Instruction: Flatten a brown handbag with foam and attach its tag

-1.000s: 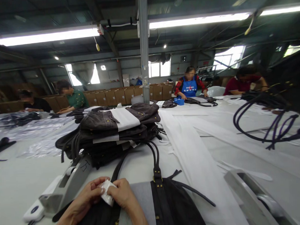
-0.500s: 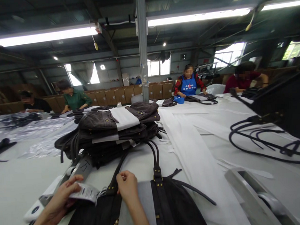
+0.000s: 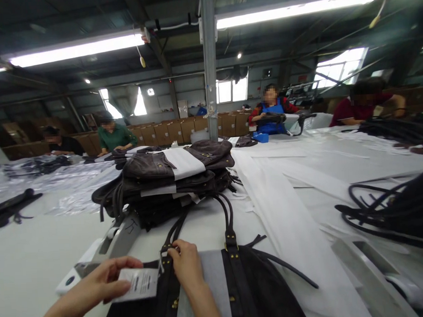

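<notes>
A black handbag (image 3: 269, 287) with a grey-white strip (image 3: 213, 275) down its middle lies in front of me. My left hand (image 3: 98, 285) pinches a white printed tag (image 3: 141, 283) between thumb and fingers, over the bag's left side. From the tag, a white string runs up to the base of the left handle (image 3: 174, 228). There my right hand (image 3: 188, 264) has its fingers closed on the handle's lower end, beside the metal ring; whether they also hold the string, I cannot tell. The right handle (image 3: 228, 218) stands up untouched.
Behind the bag rises a stack of dark bags (image 3: 159, 179) wrapped with white strips. Long white sheets (image 3: 280, 207) cover the table's middle. To the right lies another dark bag (image 3: 417, 210). Several co-workers sit across the table, one in a blue apron (image 3: 271, 118). A metal post (image 3: 211, 83) stands beyond.
My left hand has turned the tag flatter and brought it rightward over the bag. My right hand has closed onto the handle base. Across the table, the aproned person has lifted a dark bag.
</notes>
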`<action>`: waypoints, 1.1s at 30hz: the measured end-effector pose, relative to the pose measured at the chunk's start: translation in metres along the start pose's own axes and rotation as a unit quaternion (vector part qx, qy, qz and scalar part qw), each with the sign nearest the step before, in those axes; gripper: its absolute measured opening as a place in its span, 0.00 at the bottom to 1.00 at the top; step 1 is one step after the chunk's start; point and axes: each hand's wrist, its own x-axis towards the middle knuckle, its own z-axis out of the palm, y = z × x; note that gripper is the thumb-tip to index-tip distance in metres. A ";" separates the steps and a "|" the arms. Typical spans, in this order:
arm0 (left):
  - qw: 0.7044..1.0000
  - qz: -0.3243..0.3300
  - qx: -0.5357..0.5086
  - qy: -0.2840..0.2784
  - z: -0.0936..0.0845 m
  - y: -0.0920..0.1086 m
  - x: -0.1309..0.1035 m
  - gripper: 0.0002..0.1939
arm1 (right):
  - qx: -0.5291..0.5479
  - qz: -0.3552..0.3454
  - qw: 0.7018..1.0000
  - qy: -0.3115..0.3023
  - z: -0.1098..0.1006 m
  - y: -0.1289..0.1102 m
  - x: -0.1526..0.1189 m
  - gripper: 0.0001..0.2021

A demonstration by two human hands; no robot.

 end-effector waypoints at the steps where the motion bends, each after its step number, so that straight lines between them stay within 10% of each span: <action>1: 0.999 0.000 0.008 -0.043 0.004 0.002 -0.001 0.26 | 0.001 0.008 1.000 0.005 0.001 0.000 0.000 0.07; 8: 0.970 -0.043 0.162 -0.175 0.057 0.020 -0.001 0.17 | 0.091 0.038 0.995 -0.002 0.005 0.010 0.009 0.09; 13: 0.959 -0.033 0.255 -0.116 0.060 0.037 -0.009 0.18 | 0.119 0.049 0.992 -0.012 0.007 0.015 0.013 0.12; 20: 0.923 0.080 0.306 0.218 0.050 -0.007 0.050 0.25 | 0.094 0.019 0.995 -0.002 0.005 0.013 0.011 0.11; 25: 0.931 0.082 0.319 0.157 0.066 -0.051 0.093 0.21 | 0.039 -0.019 0.999 0.005 0.006 0.013 0.009 0.12; 33: 0.939 0.058 0.319 0.119 0.061 -0.049 0.099 0.20 | 0.007 -0.004 1.000 0.018 0.010 0.010 0.008 0.09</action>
